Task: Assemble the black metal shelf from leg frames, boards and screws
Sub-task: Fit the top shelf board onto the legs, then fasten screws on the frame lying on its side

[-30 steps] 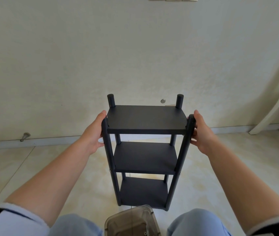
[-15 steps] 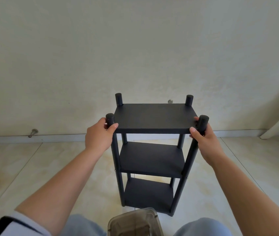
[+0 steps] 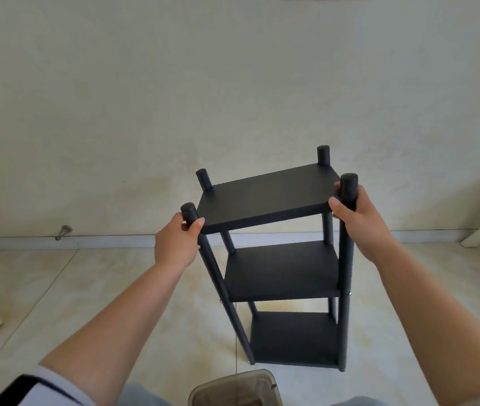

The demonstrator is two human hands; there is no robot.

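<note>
A person's two bare hands hold an assembled black metal shelf (image 3: 279,271) by its two near posts, just under the top board. The left hand (image 3: 176,244), at about nine o'clock from the top board (image 3: 265,197), has its grip clenched around the near-left post (image 3: 203,253), thumb hooked over the board's front corner. The right hand (image 3: 358,221), at about three o'clock, has its grip wrapped around the near-right post (image 3: 345,259), thumb pressing the board's front edge and fingertips curling behind the post. Holding both near posts high up likely gives the most control over a tall, narrow frame. The shelf leans, its top tipped toward nine o'clock and the board sloping down to the left, which suggests it is being tilted or turned for checking or moving rather than left to stand. Below the top board sit a middle board (image 3: 279,271) and a bottom board (image 3: 294,338), all three already fitted between four posts; small bright screw heads (image 3: 349,293) show on the near posts at the middle level. The shelf's feet are at or just above the pale tiled floor (image 3: 86,288); contact cannot be told. It stands at twelve o'clock from the person's knees, near a plain wall (image 3: 233,98). A translucent brown plastic box (image 3: 233,388) sits at six o'clock, between the knees. The assembly looks essentially finished.
</note>
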